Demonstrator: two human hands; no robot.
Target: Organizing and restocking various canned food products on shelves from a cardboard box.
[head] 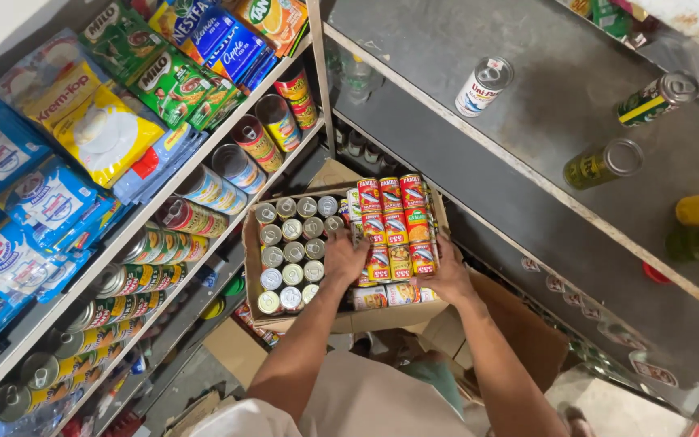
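Center of the frame, my left hand (345,256) and right hand (449,277) have fingers clamped on red-labelled tin cans (391,235) lying in the brown cardboard box (249,267), beside upright silver-topped cans (293,251).

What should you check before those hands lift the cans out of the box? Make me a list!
1. Left hand on the cans: ok, it rests where the upright silver-topped cans meet the red-labelled cans lying flat.
2. Right hand on the cans: ok, it touches the lower right end of the red-labelled stack.
3. Firm grip on any can: cannot tell, the fingertips are hidden.
4. Cardboard box steady: cannot tell, what holds it up is hidden.
5. Room on the grey shelf to the right: ok, only a few cans lie there.
6. Left shelves: not ok, already crowded with cans.
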